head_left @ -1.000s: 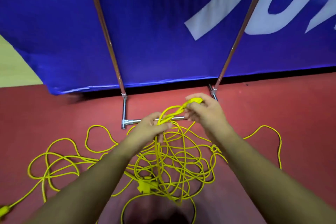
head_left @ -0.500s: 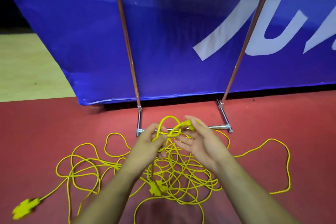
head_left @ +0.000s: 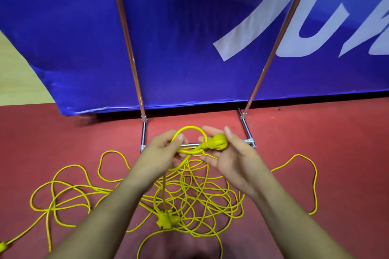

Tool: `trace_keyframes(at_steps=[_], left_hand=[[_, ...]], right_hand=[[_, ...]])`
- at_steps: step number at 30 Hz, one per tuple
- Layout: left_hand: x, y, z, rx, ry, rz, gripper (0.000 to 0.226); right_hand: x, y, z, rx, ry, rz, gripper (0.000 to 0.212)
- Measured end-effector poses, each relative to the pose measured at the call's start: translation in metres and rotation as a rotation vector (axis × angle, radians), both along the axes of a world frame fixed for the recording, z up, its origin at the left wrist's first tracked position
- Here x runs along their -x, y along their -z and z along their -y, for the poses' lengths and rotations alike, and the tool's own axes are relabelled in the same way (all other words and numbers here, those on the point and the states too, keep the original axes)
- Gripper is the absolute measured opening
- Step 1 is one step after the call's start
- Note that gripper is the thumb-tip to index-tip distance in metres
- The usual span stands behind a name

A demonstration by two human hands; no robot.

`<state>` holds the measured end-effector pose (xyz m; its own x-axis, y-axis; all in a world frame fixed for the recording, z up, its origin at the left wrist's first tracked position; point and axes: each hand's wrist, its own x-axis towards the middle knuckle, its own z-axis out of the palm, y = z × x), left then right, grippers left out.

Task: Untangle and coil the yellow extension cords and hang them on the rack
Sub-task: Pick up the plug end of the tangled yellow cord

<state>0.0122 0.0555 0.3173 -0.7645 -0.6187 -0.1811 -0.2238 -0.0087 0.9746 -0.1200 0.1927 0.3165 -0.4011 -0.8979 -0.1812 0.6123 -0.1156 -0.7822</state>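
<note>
A red floor (head_left: 63, 143) runs to a blue banner (head_left: 189, 38) behind the rack (head_left: 143, 132). Tangled yellow extension cords (head_left: 200, 195) sprawl mid-floor. The left hand (head_left: 162, 151) pinches a loop; the right hand (head_left: 229, 160), fingers loosely curled, cradles the plug (head_left: 219, 145).

Bare red floor (head_left: 347, 143) lies open to the right and far left. Tangled yellow cords (head_left: 195, 195) crowd the middle; behind them the rack's metal base (head_left: 143, 132) and a blue banner (head_left: 189, 38) block the way forward.
</note>
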Motion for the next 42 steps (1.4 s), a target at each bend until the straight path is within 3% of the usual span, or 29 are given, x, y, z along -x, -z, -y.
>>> trace_keyframes(at_steps=[4, 7, 9, 11, 15, 18, 20, 23, 28, 33, 35, 39, 42], left_hand=[[0.003, 0.000, 0.002, 0.019, -0.018, -0.008, 0.025], [0.001, 0.000, 0.005, 0.216, 0.025, 0.013, 0.030], [-0.002, -0.001, 0.005, 0.270, 0.037, 0.005, 0.037], [-0.006, -0.005, 0.004, 0.292, 0.058, -0.007, 0.030], [-0.011, -0.014, 0.003, 0.163, 0.171, 0.071, 0.028], [-0.011, -0.017, 0.002, -0.050, 0.193, 0.141, 0.068], [-0.010, -0.016, 0.000, -0.156, 0.182, 0.172, 0.081], [-0.008, -0.009, -0.007, -0.167, 0.206, 0.161, 0.074], [-0.005, -0.009, -0.009, -0.431, 0.131, 0.025, 0.019], [-0.010, -0.014, -0.013, -0.364, 0.347, 0.047, 0.029], [-0.009, -0.011, -0.009, -0.322, 0.355, 0.054, 0.018], [-0.012, 0.001, -0.002, -0.272, 0.353, 0.041, 0.043], [-0.009, 0.002, -0.010, -0.186, 0.357, 0.012, 0.036]], right_hand=[[0.002, 0.002, -0.006, 0.061, -0.024, -0.016, 0.057], [0.000, 0.006, -0.005, 0.025, -0.025, -0.058, 0.072], [-0.004, 0.005, -0.003, -0.040, -0.027, -0.169, 0.082], [-0.005, 0.004, -0.004, -0.070, -0.034, -0.222, 0.086], [-0.004, 0.003, -0.009, -0.042, -0.074, -0.158, 0.071], [-0.007, 0.002, -0.009, -0.057, -0.056, -0.180, 0.067], [-0.010, 0.003, -0.007, -0.083, -0.011, -0.229, 0.066], [-0.013, 0.004, -0.002, -0.142, 0.104, -0.430, 0.061], [-0.014, -0.004, -0.001, -0.207, 0.284, -0.697, 0.040], [-0.020, -0.009, -0.001, -0.215, 0.314, -0.717, 0.032], [-0.022, -0.008, 0.001, -0.247, 0.326, -0.772, 0.034], [-0.025, -0.009, 0.005, -0.220, 0.283, -0.721, 0.024], [-0.028, -0.008, 0.011, -0.238, 0.285, -0.738, 0.023]])
